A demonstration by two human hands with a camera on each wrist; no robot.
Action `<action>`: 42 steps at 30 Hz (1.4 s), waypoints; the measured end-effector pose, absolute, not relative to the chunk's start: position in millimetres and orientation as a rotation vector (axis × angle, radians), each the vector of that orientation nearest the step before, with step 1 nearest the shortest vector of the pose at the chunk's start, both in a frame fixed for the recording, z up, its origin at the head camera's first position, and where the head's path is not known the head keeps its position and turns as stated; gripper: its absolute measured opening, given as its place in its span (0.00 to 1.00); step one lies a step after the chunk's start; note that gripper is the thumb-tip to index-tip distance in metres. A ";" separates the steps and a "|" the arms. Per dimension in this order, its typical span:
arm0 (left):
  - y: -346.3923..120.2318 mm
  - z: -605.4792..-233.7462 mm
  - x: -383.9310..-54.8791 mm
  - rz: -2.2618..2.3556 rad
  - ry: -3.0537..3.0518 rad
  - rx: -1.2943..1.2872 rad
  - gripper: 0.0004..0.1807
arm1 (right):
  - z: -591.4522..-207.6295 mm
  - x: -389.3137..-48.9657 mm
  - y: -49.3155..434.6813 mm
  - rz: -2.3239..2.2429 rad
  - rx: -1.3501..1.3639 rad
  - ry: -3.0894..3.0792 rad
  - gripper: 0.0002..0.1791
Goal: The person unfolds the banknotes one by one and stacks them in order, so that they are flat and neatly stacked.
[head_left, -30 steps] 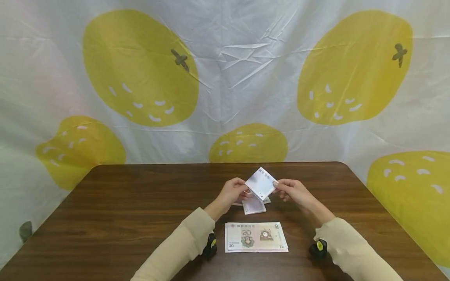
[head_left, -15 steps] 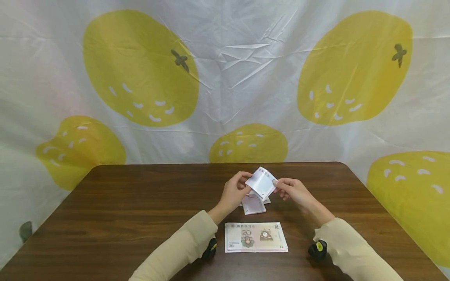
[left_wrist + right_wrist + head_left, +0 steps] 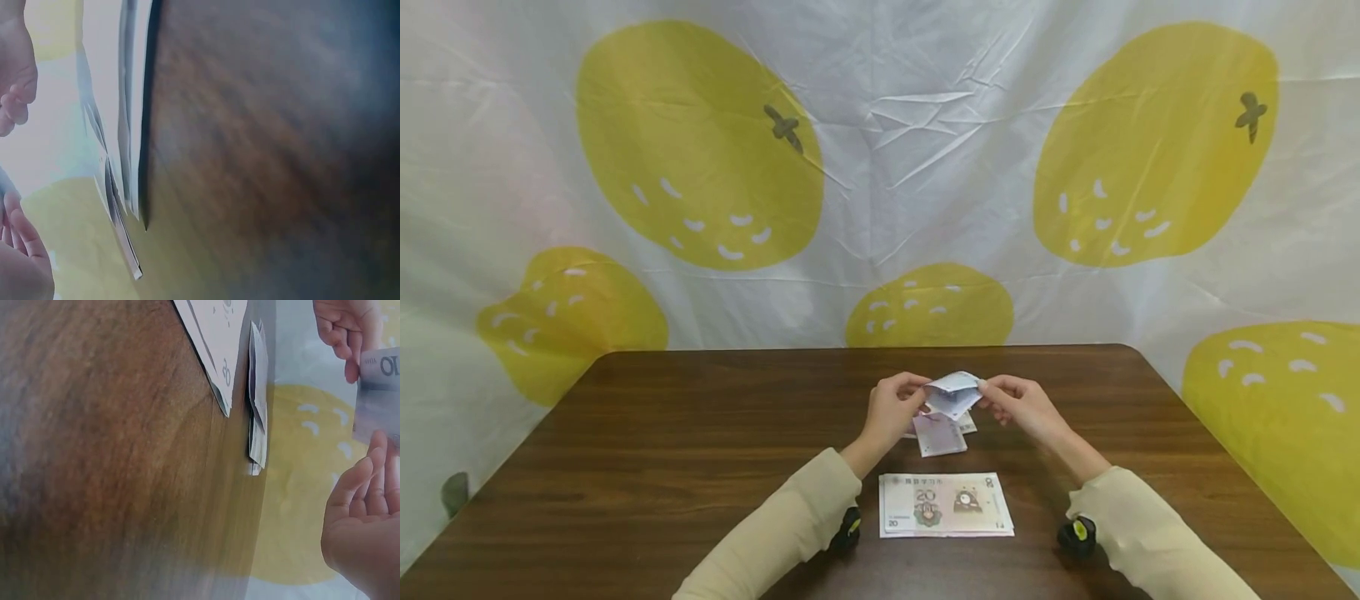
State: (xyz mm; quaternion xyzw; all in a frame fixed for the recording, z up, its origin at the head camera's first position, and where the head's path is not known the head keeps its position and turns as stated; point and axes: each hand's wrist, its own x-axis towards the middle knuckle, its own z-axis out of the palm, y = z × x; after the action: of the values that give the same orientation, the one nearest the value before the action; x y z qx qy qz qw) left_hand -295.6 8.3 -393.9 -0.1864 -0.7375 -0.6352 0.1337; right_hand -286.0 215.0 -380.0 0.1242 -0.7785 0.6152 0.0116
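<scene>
Both hands hold one folded paper banknote [image 3: 955,398] in the air over the table's far half. Its top layer stands apart from the lower one, making a pocket. My left hand [image 3: 891,415] pinches the left corner, and my right hand [image 3: 1026,410] pinches the right corner. A printed 10 shows on this banknote [image 3: 378,400] in the right wrist view. Beneath it lies a small pile of folded notes [image 3: 942,437], partly covered by the held one. Nearer the body is a flat stack of banknotes [image 3: 947,505], a 20 on top.
The brown wooden table [image 3: 700,467] extends to both sides. Behind it hangs a white cloth [image 3: 872,208] printed with yellow fruit. A black wrist device [image 3: 1077,535] sits under the right sleeve, another wrist device [image 3: 848,529] under the left.
The held banknote has gone from a flat diamond to a parted, open-mouthed fold, tipped lower. The left hand shifted its fingers along the left edge; the right hand stays about in place.
</scene>
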 end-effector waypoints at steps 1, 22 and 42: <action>8.3 -394.2 -296.1 -1.859 -2.138 -0.525 0.04 | -379.6 -285.6 214.4 1.912 0.391 -2.425 0.18; 3.7 -379.3 -275.7 -2.226 -2.136 -0.350 0.10 | -379.8 -280.3 219.3 1.831 0.464 -2.450 0.17; -25.1 -395.5 -282.5 -2.207 -2.297 -0.623 0.34 | -380.4 -275.7 232.2 1.719 0.626 -2.597 0.16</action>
State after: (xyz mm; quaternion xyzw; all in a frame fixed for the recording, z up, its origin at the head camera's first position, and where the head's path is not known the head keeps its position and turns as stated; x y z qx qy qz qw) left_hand -282.5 -25.1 -395.5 -0.1918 -0.7066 -0.6791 -0.0520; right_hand -275.7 232.2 -380.4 0.1970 -0.8174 0.5411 -0.0173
